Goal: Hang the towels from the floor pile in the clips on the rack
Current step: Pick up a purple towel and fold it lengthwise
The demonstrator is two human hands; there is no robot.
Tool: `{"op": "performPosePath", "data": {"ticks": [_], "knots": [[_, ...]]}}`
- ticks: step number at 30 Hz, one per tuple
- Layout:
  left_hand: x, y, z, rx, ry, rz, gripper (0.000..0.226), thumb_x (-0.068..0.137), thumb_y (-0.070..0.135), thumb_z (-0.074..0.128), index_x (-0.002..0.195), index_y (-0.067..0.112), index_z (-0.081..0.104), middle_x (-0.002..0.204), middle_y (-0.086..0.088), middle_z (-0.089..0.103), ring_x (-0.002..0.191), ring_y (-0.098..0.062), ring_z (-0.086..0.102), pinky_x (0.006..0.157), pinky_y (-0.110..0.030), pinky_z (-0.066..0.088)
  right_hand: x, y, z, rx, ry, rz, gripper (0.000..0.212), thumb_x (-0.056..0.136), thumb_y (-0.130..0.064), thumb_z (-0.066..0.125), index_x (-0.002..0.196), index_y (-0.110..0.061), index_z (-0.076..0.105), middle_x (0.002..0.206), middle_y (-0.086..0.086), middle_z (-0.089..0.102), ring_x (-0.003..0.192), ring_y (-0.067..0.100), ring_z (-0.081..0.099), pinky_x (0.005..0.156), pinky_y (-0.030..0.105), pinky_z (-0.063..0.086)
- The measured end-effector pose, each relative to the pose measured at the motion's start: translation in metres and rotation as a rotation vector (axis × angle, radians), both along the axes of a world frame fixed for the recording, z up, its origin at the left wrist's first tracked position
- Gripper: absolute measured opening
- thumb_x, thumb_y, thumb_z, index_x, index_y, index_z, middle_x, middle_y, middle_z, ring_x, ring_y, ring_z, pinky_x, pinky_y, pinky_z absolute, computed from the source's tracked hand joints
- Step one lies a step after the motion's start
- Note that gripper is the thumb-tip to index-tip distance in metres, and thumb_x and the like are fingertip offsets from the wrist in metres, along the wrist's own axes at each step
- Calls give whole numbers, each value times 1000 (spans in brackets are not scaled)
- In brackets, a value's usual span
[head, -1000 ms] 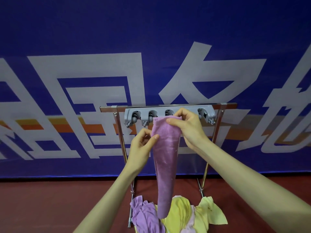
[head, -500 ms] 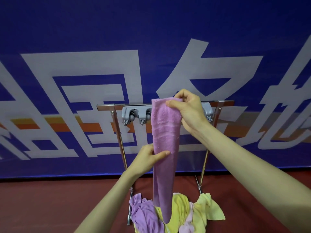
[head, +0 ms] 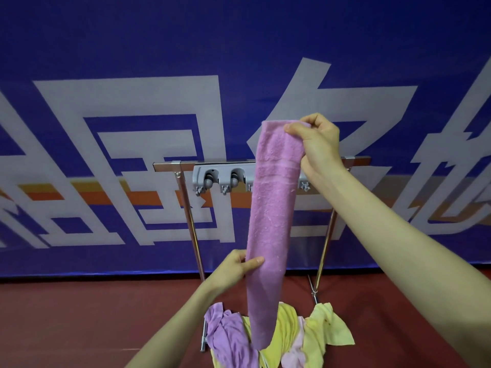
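A long pink towel [head: 271, 221] hangs straight down in front of the rack. My right hand [head: 316, 144] pinches its top edge, held above the rack's top bar. My left hand [head: 235, 266] grips the towel's left side about halfway down. The grey clip strip [head: 220, 176] sits on the metal rack [head: 186, 208]; two of its clips show at the left, the others are hidden behind the towel and my right wrist. The floor pile [head: 287, 338] of purple, yellow and pale pink towels lies at the rack's foot.
A blue banner [head: 132, 75] with large white characters stands right behind the rack. The floor [head: 79, 328] is dark red. The rack's legs slant down on both sides of the pile.
My right hand has lifted the towel's top from clip level to above the rack bar. My left hand has slid down the towel to its middle.
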State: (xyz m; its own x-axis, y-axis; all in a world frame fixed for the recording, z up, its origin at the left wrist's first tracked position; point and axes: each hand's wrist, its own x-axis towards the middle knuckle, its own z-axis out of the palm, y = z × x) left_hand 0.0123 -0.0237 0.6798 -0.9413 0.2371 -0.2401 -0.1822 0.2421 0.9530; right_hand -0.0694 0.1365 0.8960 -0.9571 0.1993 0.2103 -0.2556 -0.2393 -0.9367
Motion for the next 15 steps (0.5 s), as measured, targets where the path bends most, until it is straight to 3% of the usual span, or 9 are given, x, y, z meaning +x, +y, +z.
{"op": "performPosePath", "data": {"ticks": [3,8,15], "knots": [[5,-1,14,107,26,55,21,95,15,55,104,3,70,95,-1,75,91,-10,69,78,-22,53,-5,7,-1,3,16,-32,29,75,5,66,64,-14,47,66,0,48,64,12,46,56,23,41],[9,-6,42,206,67,100,21,93,15,58,99,-2,70,92,-7,74,85,-15,68,74,-21,53,-12,19,-13,117,21,-94,25,77,-2,69,68,-16,50,73,2,52,71,14,52,60,25,47],[6,-19,88,320,182,121,20,80,23,66,95,15,75,95,-9,75,89,-19,69,77,-29,54,-23,42,-48,194,-83,-178,24,78,6,63,80,-15,53,82,1,56,80,15,54,69,23,49]]}}
